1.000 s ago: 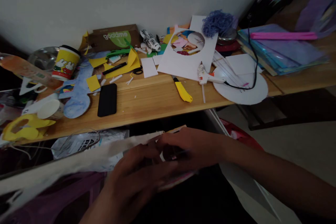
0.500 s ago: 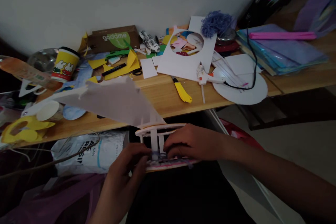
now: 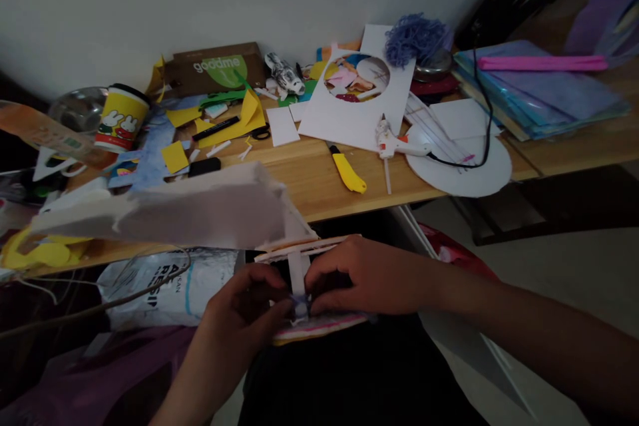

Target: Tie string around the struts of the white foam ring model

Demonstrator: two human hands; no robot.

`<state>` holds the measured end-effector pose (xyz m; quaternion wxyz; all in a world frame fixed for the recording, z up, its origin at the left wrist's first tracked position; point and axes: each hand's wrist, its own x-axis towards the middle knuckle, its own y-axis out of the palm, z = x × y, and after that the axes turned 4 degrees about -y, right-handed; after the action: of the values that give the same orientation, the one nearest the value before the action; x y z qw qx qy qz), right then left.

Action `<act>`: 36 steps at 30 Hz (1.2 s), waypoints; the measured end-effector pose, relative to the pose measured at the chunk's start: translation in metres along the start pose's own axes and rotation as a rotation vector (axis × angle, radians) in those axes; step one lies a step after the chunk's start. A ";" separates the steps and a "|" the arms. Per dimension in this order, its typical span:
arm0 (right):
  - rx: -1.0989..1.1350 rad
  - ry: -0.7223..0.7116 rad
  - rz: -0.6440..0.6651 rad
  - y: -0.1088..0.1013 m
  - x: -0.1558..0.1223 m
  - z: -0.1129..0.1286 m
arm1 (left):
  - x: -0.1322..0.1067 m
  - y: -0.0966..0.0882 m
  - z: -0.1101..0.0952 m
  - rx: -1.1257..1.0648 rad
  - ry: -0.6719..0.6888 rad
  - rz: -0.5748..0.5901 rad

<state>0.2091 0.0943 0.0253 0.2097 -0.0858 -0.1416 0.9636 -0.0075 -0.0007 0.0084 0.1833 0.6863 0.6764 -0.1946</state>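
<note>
Both hands work on a small paper craft model [image 3: 299,279] held in front of the desk edge. It has a flat pink-edged base [image 3: 324,327], white upright strips and a thin top disc. A large white paper sheet [image 3: 200,210] sticks out from its top toward the left. My left hand [image 3: 244,309] pinches the foot of the middle upright strip. My right hand [image 3: 364,276] grips the model from the right, fingers between base and top disc.
The wooden desk [image 3: 309,180] holds a yellow utility knife [image 3: 348,174], a white glue gun [image 3: 399,143] with black cord, a white card with a round hole [image 3: 359,113], a yellow cup [image 3: 120,118], paper scraps and a black phone [image 3: 204,166]. A printed plastic bag [image 3: 164,283] hangs below.
The model was lifted upright from my lap and the white sheet swung up over the desk's left side, covering most of the phone. My fingers closed in on the middle strip.
</note>
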 end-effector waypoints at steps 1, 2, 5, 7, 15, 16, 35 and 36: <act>-0.008 -0.006 -0.014 0.001 0.000 0.000 | 0.000 0.000 0.001 -0.012 -0.003 0.004; -0.024 -0.015 -0.027 0.002 -0.001 0.000 | 0.000 -0.001 0.001 -0.018 -0.010 0.006; -0.115 -0.029 -0.078 0.004 -0.005 0.002 | 0.000 -0.002 0.002 -0.020 -0.033 0.006; -0.170 -0.013 -0.130 0.005 -0.008 0.006 | -0.001 -0.002 0.001 -0.024 -0.040 0.015; -0.237 -0.010 -0.277 0.003 -0.018 0.021 | 0.000 -0.004 0.003 -0.144 -0.080 0.141; -0.238 -0.006 -0.280 0.003 -0.019 0.022 | 0.001 -0.005 0.003 -0.144 -0.081 0.141; -0.602 -0.087 -0.214 0.008 -0.020 0.021 | 0.001 0.003 -0.003 -0.091 -0.136 -0.024; -0.626 -0.114 -0.200 0.010 -0.017 0.021 | 0.001 0.002 -0.003 -0.077 -0.134 -0.025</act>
<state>0.2160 0.0730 0.0439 0.2585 -0.0774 -0.4499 0.8514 -0.0050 0.0021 0.0102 0.2518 0.6557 0.6782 -0.2162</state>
